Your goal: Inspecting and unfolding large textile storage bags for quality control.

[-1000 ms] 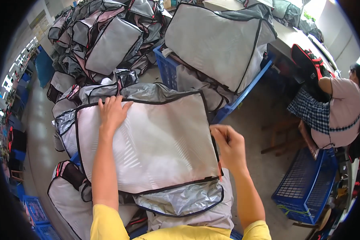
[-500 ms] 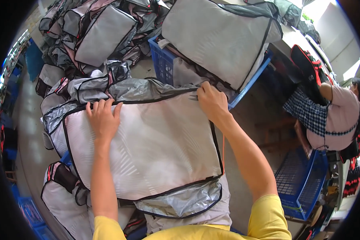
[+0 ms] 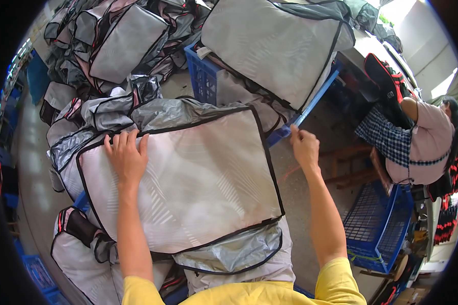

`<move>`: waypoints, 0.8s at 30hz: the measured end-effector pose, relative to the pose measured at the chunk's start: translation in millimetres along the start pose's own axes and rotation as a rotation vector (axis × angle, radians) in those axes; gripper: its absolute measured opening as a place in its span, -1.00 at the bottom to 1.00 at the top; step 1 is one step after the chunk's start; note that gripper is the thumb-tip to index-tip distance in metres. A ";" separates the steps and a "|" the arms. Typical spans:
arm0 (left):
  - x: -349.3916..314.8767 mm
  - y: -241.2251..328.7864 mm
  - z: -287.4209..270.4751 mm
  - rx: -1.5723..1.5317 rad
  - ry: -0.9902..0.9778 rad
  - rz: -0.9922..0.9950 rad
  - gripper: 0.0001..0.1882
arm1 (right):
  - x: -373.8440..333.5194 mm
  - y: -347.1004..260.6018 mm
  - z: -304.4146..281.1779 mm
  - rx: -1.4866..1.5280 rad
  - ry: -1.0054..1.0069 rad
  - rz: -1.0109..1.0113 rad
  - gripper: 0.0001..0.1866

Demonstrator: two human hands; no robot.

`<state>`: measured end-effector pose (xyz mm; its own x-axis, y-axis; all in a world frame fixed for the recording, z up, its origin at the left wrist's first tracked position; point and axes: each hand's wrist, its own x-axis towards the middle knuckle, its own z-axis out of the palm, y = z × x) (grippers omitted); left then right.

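A large pale, patterned fabric panel [image 3: 188,173] with black-bound edges lies across my lap; it belongs to a bag with silvery lining [image 3: 234,251]. My left hand [image 3: 127,155] rests flat on its upper left part, fingers spread over the black edge. Off the panel's right side, my right hand [image 3: 306,147] is closed, beside the blue crate's rim. Small thread snips showed in that hand half a second earlier; inside the curled fingers they are now hidden. A faint, blurred orange thread [image 3: 290,173] shows below it.
A blue crate [image 3: 203,76] ahead carries another pale bag [image 3: 275,51]. Several similar bags [image 3: 130,46] pile up at the far left, more [image 3: 81,254] lie by my left arm. At right, a co-worker [image 3: 422,147] sits near an empty blue basket [image 3: 376,223].
My right hand has left the panel's upper right corner and moved right and slightly down. The orange thread beside the panel edge is now blurred and displaced. My left hand stays on the panel.
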<state>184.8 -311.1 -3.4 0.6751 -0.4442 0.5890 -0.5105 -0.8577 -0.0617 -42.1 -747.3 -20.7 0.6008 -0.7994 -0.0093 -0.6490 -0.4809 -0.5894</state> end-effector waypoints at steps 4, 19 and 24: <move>0.1 4.5 0.7 0.026 0.011 0.000 -0.65 | -14.5 6.5 27.0 0.365 -0.060 -0.143 -0.58; -16.0 -0.4 1.0 0.189 -0.074 0.173 -0.62 | -41.6 -5.1 62.8 0.464 -0.330 -0.043 -0.52; -20.7 0.6 -2.1 0.222 -0.073 0.198 -0.63 | -50.9 12.2 72.3 0.469 -0.257 -0.100 -0.55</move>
<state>169.4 -301.9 -13.9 0.6144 -0.6191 0.4891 -0.5127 -0.7845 -0.3489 -46.9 -686.4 -85.8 0.7818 -0.6159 -0.0974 -0.3403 -0.2905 -0.8943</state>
